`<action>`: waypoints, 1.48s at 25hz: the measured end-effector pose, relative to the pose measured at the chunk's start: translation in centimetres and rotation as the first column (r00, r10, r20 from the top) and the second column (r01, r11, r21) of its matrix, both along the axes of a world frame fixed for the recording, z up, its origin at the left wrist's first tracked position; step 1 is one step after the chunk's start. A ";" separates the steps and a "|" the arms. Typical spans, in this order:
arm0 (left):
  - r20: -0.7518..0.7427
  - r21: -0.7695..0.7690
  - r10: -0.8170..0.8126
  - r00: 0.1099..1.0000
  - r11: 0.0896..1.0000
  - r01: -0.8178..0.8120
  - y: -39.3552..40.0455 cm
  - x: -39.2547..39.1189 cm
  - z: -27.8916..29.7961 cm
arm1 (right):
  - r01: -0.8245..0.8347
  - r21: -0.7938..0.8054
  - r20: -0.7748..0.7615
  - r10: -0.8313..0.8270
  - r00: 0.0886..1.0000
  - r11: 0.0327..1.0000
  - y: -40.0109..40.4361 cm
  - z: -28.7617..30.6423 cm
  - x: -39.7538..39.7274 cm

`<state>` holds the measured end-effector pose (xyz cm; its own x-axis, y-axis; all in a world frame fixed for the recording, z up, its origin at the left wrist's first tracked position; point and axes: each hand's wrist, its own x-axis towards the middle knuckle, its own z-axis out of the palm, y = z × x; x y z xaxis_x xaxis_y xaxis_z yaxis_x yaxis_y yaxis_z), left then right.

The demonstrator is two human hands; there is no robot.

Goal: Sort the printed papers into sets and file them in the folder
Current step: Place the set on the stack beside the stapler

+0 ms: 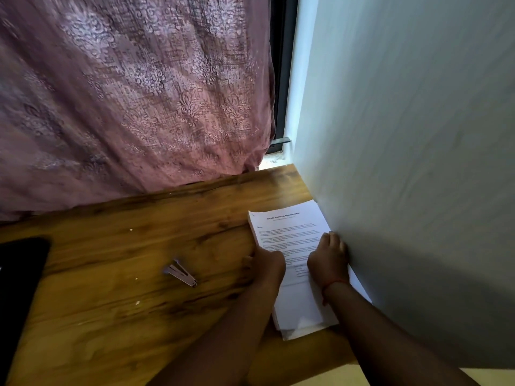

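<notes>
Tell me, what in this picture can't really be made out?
Head view only:
- The stack of papers: its body text is too small and blurred to read; both hands cover its middle.
- Left hand and right hand: fingertips hidden beneath the hands, so the grip is unclear.
- The dark object is cut off by the left edge.
- The small metal tool is blurred.
- No folder is visible.

There was 1 paper stack [292, 232], 1 stapler [180, 272] and 1 dark object [19, 263]. 2 hands showed: left [266, 263], right [328, 257].
</notes>
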<state>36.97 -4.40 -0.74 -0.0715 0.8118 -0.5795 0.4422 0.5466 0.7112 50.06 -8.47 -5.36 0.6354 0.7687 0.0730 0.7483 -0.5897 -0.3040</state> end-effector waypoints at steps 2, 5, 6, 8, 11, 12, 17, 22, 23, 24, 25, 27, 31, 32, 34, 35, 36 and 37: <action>0.079 0.010 0.052 0.995 0.999 -0.053 0.3 -0.2 -0.1 | 0.000 0.023 0.013 -0.001 1.000 1.000 0.0 -0.2 0.1; 0.167 -0.027 0.090 0.982 0.996 -0.087 0.0 -0.8 0.6 | -0.011 0.034 0.001 0.011 1.000 0.999 -0.1 -0.2 0.1; 0.171 -0.035 0.100 0.980 0.995 -0.096 -0.1 -1.0 0.5 | -0.015 0.036 0.005 0.014 1.000 0.999 -0.1 -0.4 0.2; 0.150 -0.007 0.095 0.984 0.995 -0.095 -0.4 -0.9 0.5 | -0.011 0.038 0.013 0.010 1.000 0.999 0.0 -0.5 0.3; 0.244 0.020 0.017 0.970 1.000 -0.023 -0.8 -0.9 0.1 | -0.011 0.022 0.004 0.011 1.000 1.000 -0.1 -0.4 0.4; 0.279 0.027 -0.024 0.960 0.999 0.017 -0.8 -1.0 0.1 | -0.016 0.022 0.006 0.016 1.000 1.000 -0.2 -0.4 0.4; 0.338 0.129 -0.122 0.933 0.988 0.082 0.7 -4.7 3.1 | 0.008 0.046 -0.259 0.004 0.966 0.999 0.5 1.8 1.4; 0.407 0.251 -0.073 0.911 0.968 -0.034 2.9 -13.9 7.8 | 0.070 0.323 -0.943 0.315 0.109 0.944 2.3 7.7 -3.2; 0.402 0.290 -0.060 0.914 0.955 -0.065 3.2 -15.7 8.7 | 0.034 0.374 -0.927 0.372 0.056 0.927 2.9 8.9 -5.0; 0.402 0.336 -0.036 0.915 0.935 -0.111 3.6 -18.3 9.4 | -0.002 0.419 -0.907 0.418 0.042 0.908 3.7 10.1 -7.7; 0.411 0.370 -0.007 0.912 0.915 -0.159 3.8 -21.0 10.0 | -0.027 0.452 -0.891 0.453 0.026 0.891 4.6 11.1 -10.6; 0.424 0.435 0.047 0.904 0.865 -0.249 4.0 -26.3 11.0 | -0.073 0.503 -0.862 0.506 0.021 0.861 6.3 12.2 -16.8; 0.394 0.546 0.110 0.913 0.770 -0.329 4.1 -36.3 10.6 | -0.103 0.609 -0.770 0.618 0.158 0.786 7.7 12.5 -27.9; 0.405 0.552 0.104 0.908 0.764 -0.333 4.1 -38.4 10.1 | -0.094 0.607 -0.773 0.614 0.159 0.789 7.6 12.4 -30.0; 0.439 0.536 0.090 0.894 0.772 -0.341 4.2 -42.1 8.6 | -0.113 0.563 -0.807 0.574 0.137 0.819 7.2 11.9 -33.6; 0.445 0.525 0.078 0.892 0.784 -0.331 4.3 -43.4 7.8 | -0.119 0.537 -0.823 0.550 0.142 0.835 6.9 11.8 -35.2; 0.429 0.516 0.072 0.900 0.798 -0.310 4.4 -44.4 6.9 | -0.105 0.520 -0.831 0.531 0.168 0.847 6.6 11.5 -36.5; 0.404 0.515 0.055 0.913 0.811 -0.277 4.6 -45.2 6.2 | -0.075 0.513 -0.833 0.516 0.198 0.855 6.6 11.4 -37.6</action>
